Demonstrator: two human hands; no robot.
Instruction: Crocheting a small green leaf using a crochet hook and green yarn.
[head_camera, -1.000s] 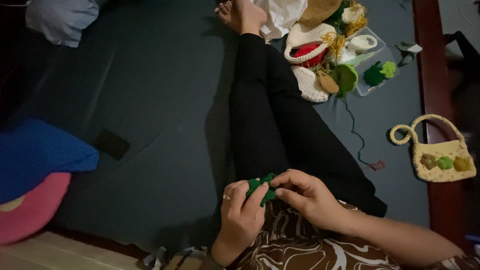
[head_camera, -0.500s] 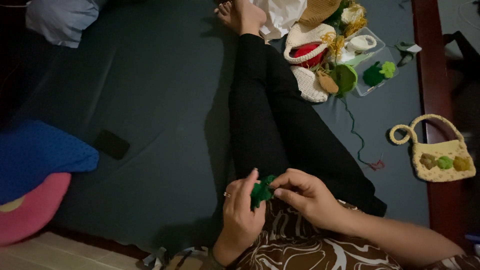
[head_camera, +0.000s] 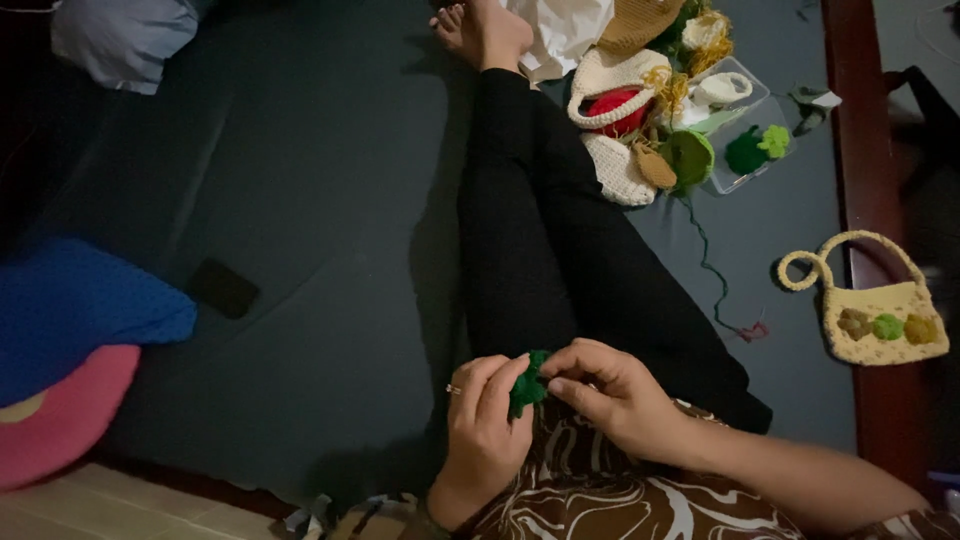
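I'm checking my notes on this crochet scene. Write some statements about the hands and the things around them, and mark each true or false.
1. Both hands hold the dark green crochet piece. True.
2. The left hand wears a ring. True.
3. The cream bag lies on the person's lap. False: it lies apart, to the right, by the wooden edge.
4. The right hand holds scissors. False: its fingers pinch the green piece.
5. A blue cushion lies on top of a pink cushion. True.
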